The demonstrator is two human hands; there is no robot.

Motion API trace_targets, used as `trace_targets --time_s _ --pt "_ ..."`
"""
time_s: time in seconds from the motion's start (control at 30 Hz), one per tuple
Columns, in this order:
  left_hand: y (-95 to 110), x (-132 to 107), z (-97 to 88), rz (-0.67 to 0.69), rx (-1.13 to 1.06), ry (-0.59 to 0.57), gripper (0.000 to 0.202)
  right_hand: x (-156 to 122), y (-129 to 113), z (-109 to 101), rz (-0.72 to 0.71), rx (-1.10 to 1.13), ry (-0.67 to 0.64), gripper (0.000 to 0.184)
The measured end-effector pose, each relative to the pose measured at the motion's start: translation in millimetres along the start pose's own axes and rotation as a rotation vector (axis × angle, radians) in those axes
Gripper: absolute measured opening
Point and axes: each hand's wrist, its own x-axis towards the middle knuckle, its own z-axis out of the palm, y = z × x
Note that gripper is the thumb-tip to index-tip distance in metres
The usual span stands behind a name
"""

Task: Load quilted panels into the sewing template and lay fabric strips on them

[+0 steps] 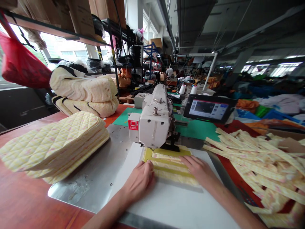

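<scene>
My left hand [140, 178] has its fingers curled together in a pinch at the left edge of a yellow-green template [149, 154] under the sewing machine head [154, 124]. Whatever lies between those fingertips is hidden. Pale patterned fabric strips lie across the template; the upper fabric strip [165, 156] sits nearest the machine, and another fabric strip [170, 166] runs from beside my left fingers. Flat and stretched out, the fingers of my right hand [196, 167] rest on the right ends of the strips. A white plate [166, 202] lies beneath it all.
A stack of quilted yellow pads [54, 140] stands left, with folded quilted bundles [83, 92] behind. Loose fabric strips [264, 165] are heaped at right. A control screen [209, 108] stands beside the machine, with thread cones [183, 89] behind.
</scene>
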Motion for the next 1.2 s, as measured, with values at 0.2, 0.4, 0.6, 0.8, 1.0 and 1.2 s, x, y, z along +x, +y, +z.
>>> trace_targets --time_s 0.2,0.4,0.6,0.8,1.0,1.2 --pt "28.6 7.6 -10.8 0.018 -0.007 -0.053 0.014 15.9 -18.3 -20.2 -0.045 -0.011 0.112 0.04" --pt "18.7 29.4 -8.0 0.011 -0.146 -0.031 0.033 62.8 -70.9 -19.4 0.047 0.379 0.198 0.021" --pt "-4.3 20.8 -19.3 -0.067 -0.261 0.269 0.021 97.9 -109.2 -13.3 0.596 1.165 0.081 0.019" --pt "-7.7 14.7 -28.8 -0.37 -0.523 0.401 0.013 120.1 -122.3 -13.9 0.954 1.774 -0.104 0.061" --pt "-10.5 9.4 -21.5 -0.578 -0.716 0.346 0.027 117.1 -127.3 -10.5 1.002 1.802 -0.111 0.059" --pt "-13.6 9.9 -22.2 -0.579 -0.825 0.327 0.029 114.4 -130.6 -9.1 0.957 1.861 -0.12 0.052"
